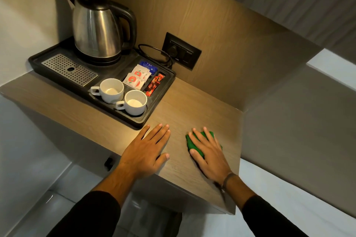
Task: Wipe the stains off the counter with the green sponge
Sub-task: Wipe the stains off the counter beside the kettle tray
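Note:
The green sponge lies flat on the wooden counter near its front right corner. My right hand presses down on the sponge with fingers spread over it, so only the sponge's left edge and far corner show. My left hand rests flat on the counter to the left, palm down, fingers together, holding nothing. No stains are plain to see on the wood from here.
A black tray stands at the back left with a steel kettle, two white cups, sachets and a metal drip grille. A wall socket with a black cord sits behind. The counter's right edge is close to the sponge.

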A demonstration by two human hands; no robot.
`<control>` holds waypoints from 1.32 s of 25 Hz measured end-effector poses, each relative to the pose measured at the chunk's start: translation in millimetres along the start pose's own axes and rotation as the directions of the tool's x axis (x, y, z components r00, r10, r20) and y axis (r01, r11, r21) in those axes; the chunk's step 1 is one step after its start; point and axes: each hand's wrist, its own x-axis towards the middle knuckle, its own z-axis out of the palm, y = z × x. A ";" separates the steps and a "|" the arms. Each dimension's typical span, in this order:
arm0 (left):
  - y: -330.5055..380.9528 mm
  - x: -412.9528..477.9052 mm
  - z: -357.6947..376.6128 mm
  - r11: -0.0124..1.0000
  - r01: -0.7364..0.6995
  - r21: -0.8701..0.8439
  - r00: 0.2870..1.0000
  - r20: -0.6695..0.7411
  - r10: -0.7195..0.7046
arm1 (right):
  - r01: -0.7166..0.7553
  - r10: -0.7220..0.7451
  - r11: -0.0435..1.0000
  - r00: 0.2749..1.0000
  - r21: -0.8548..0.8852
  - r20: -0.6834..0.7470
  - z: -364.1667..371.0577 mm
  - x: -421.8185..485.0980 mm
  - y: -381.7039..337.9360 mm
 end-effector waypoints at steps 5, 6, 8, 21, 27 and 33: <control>-0.1 -0.5 2.1 1.000 0.013 0.000 1.000 0.014 -0.013 | 0.119 -0.119 0.993 0.993 -0.025 -0.010 24.7 -39.7 -20.0; -0.2 -0.5 2.1 1.000 0.013 -0.006 1.000 0.017 -0.013 | 0.120 -0.120 0.991 0.993 -0.055 -0.011 23.4 -48.7 -9.0; -0.4 -0.7 2.8 1.000 0.013 -0.008 1.000 0.017 -0.012 | 0.029 -0.031 0.997 0.999 -0.068 -0.026 14.5 -40.2 4.0; 11.1 -10.5 -23.7 0.998 0.052 0.024 0.992 0.118 -0.054 | -0.253 0.275 0.958 0.943 0.135 -0.185 7.1 -4.0 -38.4; 19.3 -71.8 -46.7 0.989 0.139 0.047 0.986 0.086 -0.143 | -0.196 0.215 0.974 0.956 0.112 -0.201 -0.1 -33.9 -72.5; 37.7 -208.4 -78.9 0.927 0.369 0.066 0.929 -0.017 -0.369 | 0.053 -0.052 0.999 0.973 -0.002 -0.225 8.2 -83.3 -165.2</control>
